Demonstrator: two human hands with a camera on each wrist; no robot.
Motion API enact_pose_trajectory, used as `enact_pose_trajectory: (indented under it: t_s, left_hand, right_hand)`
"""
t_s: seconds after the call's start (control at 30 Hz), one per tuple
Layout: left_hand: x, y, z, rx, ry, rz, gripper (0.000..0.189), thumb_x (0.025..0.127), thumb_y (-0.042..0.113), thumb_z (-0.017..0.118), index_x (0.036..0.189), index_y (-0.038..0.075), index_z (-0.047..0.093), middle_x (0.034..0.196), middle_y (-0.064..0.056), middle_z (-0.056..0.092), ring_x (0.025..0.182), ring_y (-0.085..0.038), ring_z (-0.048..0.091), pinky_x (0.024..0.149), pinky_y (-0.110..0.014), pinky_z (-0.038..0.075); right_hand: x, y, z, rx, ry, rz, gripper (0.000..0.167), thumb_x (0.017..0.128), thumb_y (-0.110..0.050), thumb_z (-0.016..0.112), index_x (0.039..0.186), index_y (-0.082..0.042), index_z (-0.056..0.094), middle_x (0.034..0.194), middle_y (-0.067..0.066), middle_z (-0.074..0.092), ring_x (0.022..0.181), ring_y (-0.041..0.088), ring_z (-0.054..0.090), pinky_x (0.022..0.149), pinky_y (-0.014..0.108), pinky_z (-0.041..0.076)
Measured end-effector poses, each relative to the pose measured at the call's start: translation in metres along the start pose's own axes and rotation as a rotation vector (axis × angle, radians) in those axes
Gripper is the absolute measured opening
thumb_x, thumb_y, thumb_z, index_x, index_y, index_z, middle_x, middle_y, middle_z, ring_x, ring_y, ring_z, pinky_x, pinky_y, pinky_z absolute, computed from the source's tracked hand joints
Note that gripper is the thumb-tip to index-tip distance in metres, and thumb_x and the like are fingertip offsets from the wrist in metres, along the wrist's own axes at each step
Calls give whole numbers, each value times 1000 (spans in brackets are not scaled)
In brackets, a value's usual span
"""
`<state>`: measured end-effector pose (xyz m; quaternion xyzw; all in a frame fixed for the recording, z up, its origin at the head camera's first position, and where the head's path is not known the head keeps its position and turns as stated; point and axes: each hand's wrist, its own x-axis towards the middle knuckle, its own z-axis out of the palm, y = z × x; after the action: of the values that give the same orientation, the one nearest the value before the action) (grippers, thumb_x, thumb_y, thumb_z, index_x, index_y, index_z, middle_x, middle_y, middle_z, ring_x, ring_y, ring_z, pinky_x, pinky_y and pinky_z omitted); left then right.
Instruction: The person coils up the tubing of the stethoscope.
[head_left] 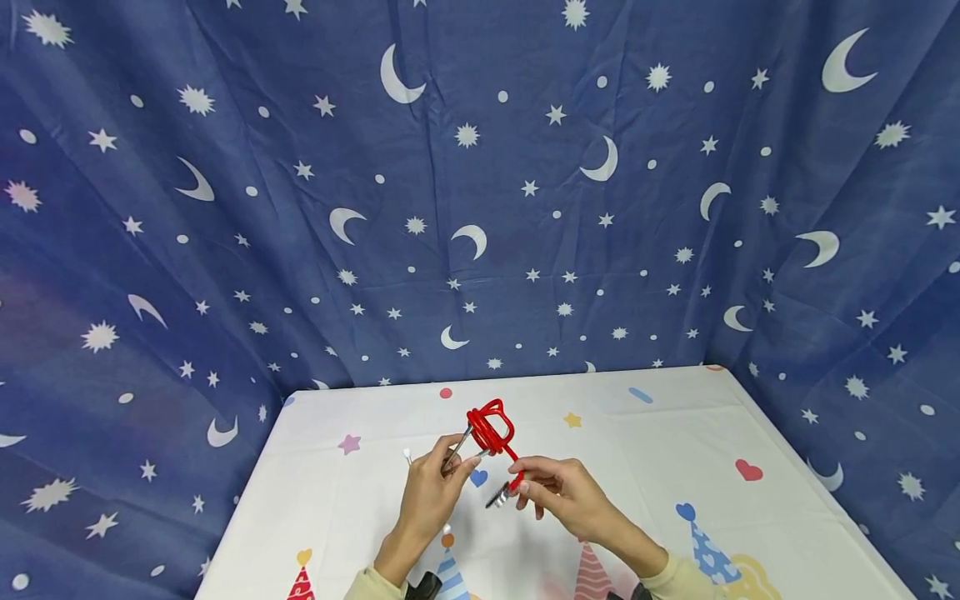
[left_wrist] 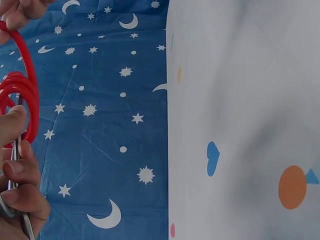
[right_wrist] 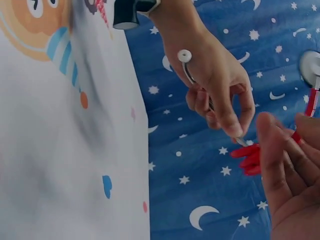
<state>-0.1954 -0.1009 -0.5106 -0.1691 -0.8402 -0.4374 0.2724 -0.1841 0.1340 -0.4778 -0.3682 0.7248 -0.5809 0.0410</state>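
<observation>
A stethoscope with red tubing (head_left: 489, 432) is held up over the table between both hands. Its tubing is wound in several loops near the metal ear tubes. My left hand (head_left: 427, 493) grips these ear tubes (left_wrist: 15, 162); a white eartip (right_wrist: 184, 55) sticks out behind that hand. On the right, my right hand (head_left: 567, 497) pinches the red tube close to the chest piece (head_left: 498, 498), which hangs tilted beside the fingers. In the right wrist view the right fingers (right_wrist: 280, 165) hide part of the loops.
Below the hands lies a white tablecloth (head_left: 600, 433) printed with party hats, hearts and stars. A blue curtain (head_left: 510, 208) with moons and stars stands behind the table and along both sides.
</observation>
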Motion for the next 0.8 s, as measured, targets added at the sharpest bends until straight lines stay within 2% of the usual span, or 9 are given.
enact_pose_trajectory:
  t_s: [0.17,0.27,0.43,0.57,0.67,0.8]
  left_hand:
    - [-2,1,0,31,-6,12,33,83,20,79,110,7,66,64,13,50,54,7,34,48,-12,33]
    - [-1,3,0,27,-7,26,33,83,20,79,110,7,66,65,13,51,55,7,35,48,-11,33]
    - [-2,5,2,36,0,59,33,82,20,80,109,9,66,65,13,52,55,9,33,48,-8,30]
    - [-3,7,3,53,13,76,34,80,19,81,109,7,66,65,14,52,55,9,33,48,-7,29]
    - [-4,8,4,62,16,81,33,80,19,81,108,8,66,64,14,52,56,9,33,48,-7,29]
    - [-5,9,5,74,17,82,33,81,20,80,108,9,66,65,14,52,56,9,34,49,-7,29]
  right_hand:
    - [2,0,1,12,62,-10,11,97,0,57,104,-1,64,75,18,67,57,20,65,42,26,48]
    - [3,0,2,34,67,5,7,97,0,57,97,-2,63,67,18,63,52,24,59,42,24,47]
    - [2,2,5,14,107,3,14,97,2,56,85,-6,59,57,15,54,44,16,50,41,23,46]
    - [0,5,7,-4,156,-10,20,97,2,55,78,-5,55,51,13,48,39,5,42,34,19,38]
    - [-1,5,8,13,183,5,22,97,2,55,75,-4,53,48,14,44,40,-3,38,32,17,33]
    - [-1,3,10,42,227,30,24,97,1,55,73,-3,52,47,15,40,41,-7,37,32,15,30]
